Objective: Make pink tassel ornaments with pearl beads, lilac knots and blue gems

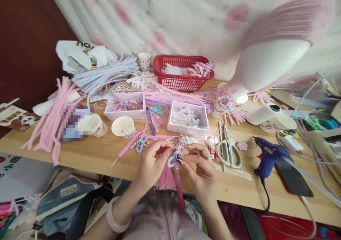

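Note:
Over the table's front edge, both my hands pinch a small lavender pipe-cleaner flower (173, 159) with a dark gem at its middle. My left hand (153, 162) grips its left side between thumb and fingertips. From the right, my right hand (201, 167) closes its thumb and index finger near the gem. Pink tassels (164, 179) hang below the flower; whether all of them join it is hidden by my fingers. Just left of my left hand lies a similar lavender piece with a turquoise gem (140, 144). White pearl beads (187, 140) lie right behind the flower.
Green-handled scissors (229, 153) and a blue glue gun (269, 156) lie to the right, with a dark phone (294, 179). Behind stand white trays (188, 127) of beads, paper cups (123, 127), a red basket (183, 82) and a white mannequin head (266, 62). Pipe cleaners (49, 115) lie left.

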Motion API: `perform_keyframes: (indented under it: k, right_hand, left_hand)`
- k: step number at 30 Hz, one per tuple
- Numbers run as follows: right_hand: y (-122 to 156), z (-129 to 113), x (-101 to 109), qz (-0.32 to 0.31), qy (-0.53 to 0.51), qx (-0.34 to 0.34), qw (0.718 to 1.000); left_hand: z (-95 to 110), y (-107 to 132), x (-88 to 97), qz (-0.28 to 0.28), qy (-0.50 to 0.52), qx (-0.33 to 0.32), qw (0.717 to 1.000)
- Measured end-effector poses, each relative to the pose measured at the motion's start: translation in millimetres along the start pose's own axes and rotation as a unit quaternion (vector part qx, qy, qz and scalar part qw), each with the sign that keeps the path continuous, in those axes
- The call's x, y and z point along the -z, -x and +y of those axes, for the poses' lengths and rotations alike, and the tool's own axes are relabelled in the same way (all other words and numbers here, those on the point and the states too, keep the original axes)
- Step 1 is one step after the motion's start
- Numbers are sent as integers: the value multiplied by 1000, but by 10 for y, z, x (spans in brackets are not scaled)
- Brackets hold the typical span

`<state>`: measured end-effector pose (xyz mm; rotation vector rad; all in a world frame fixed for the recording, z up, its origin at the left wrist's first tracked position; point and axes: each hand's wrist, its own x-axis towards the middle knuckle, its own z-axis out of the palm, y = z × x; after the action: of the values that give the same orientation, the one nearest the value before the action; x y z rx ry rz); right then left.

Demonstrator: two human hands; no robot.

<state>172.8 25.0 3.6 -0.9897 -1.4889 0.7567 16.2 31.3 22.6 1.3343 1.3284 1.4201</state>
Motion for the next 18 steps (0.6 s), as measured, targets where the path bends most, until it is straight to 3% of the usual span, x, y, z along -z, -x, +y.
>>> perform_keyframes:
  k: [8,18]
  right_hand:
    - [13,9,-16,56,-66,-23,996]
    - [-55,135,-54,66,-121,-80,987]
  left_hand:
    - [165,44,-64,19,-90,-99,991]
    - [254,-101,-146,26,-125,-139,982]
